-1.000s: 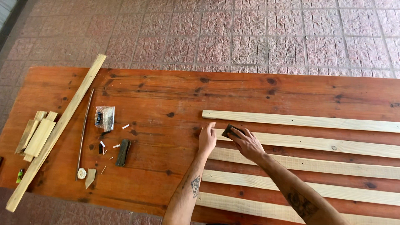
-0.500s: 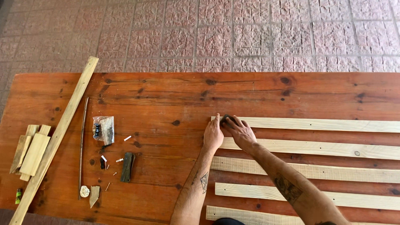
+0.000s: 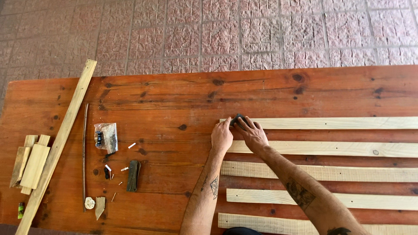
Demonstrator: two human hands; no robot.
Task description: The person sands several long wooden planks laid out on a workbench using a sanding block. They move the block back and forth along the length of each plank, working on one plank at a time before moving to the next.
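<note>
Right hand (image 3: 251,135): grips dark sanding block (image 3: 237,119) on end of farthest slat (image 3: 331,123). Left hand (image 3: 221,137): flat, bracing beside it. Best practice: steady pressure, strokes along grain.

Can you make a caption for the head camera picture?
Both hands press a dark sanding block on the top wooden slat.

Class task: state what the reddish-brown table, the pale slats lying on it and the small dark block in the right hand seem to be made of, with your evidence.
Reddish-brown table: wood, seemingly stained or varnished; dark knots and grain show. Pale slats: bare, unfinished wood, light with faint grain. Small dark block under the right hand: material unclear, possibly an abrasive pad; mostly covered.
</note>
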